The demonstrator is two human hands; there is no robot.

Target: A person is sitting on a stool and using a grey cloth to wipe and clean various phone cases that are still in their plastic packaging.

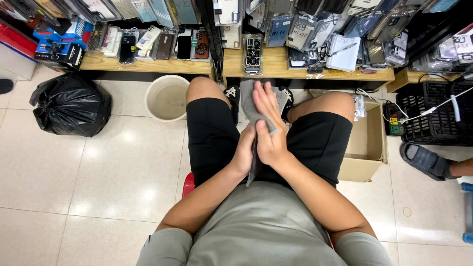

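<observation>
A long wooden surface (276,64) runs across twelve o'clock, crowded with phone cases and phones in clear packs, more hanging on racks above it. The floor is pale glossy tile. At ten o'clock sits a full black rubbish bag (71,104), and at eleven o'clock a pale round bucket (167,97). An open cardboard box (367,148) stands at three o'clock, with a black plastic crate (436,116) beyond it at two o'clock; a white cable lies over the crate.

The person sits on a red stool, in black shorts. At the centre, between the knees, the left hand (245,155) grips the lower part of a grey cloth (256,106), fingers curled tight around it. The right hand (270,133) lies flat over the cloth, fingers stretched out towards twelve o'clock, pressing rather than clasping.

Whatever is wrapped inside the cloth cannot be made out. Another person's sandalled foot (426,160) shows at three o'clock, cut off by the edge.
</observation>
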